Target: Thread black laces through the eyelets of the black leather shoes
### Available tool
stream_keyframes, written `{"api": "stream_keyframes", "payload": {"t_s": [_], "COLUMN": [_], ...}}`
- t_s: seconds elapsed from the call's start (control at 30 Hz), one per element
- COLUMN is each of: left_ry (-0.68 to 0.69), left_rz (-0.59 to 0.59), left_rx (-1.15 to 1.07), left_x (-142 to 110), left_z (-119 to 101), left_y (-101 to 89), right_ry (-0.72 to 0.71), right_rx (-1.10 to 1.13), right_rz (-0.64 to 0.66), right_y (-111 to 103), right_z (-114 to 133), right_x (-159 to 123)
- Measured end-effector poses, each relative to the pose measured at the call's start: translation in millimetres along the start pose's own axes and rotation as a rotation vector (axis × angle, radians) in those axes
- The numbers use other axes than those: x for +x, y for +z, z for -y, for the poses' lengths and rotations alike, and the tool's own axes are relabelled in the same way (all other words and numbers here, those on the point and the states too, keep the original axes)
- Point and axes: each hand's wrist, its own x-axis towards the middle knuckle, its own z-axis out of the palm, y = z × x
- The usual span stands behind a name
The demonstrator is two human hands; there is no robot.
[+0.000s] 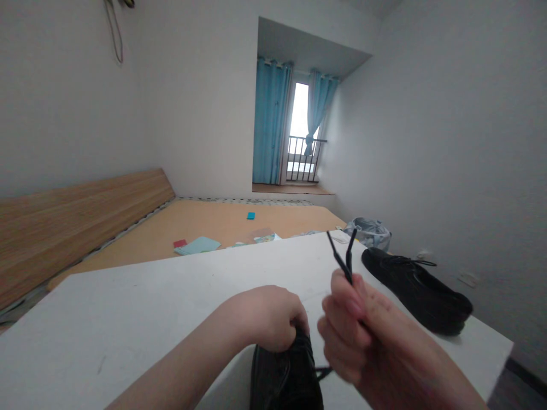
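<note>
Right hand (352, 330) pinches black laces (349, 265), tips upward; left hand (276, 319) grips a black shoe (287, 378).
That shoe is toward the near side of the white table (171, 307); a second shoe (421, 291) lies along the right edge, toe toward the far right corner.
</note>
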Motion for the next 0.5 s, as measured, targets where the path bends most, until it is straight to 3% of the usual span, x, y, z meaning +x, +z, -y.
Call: {"api": "stream_keyframes", "payload": {"t_s": [0.1, 0.27, 0.37, 0.5], "left_ry": [0.011, 0.051, -0.031, -0.166], "left_rz": [0.085, 0.024, 0.024, -0.084], "left_rx": [0.185, -0.073, -0.145, -0.079], "left_x": [-9.1, -19.3, -14.9, -1.9], "left_z": [-5.4, -15.2, -20.9, -23.6], "left_y": [-12.2, -28.7, -22.3, -8.0], "right_ry": [-0.154, -0.254, -0.320, -0.313], "right_rx": [0.019, -0.014, -0.036, -0.130], "right_rz": [-0.029, -0.088, -0.107, -0.115], "right_y": [-12.2, -32.5, -41.6, -55.4], "right_z": [8.8, 4.1, -3.6, -13.3], "right_x": [30.0, 70.4, 77.5, 77.6]}}
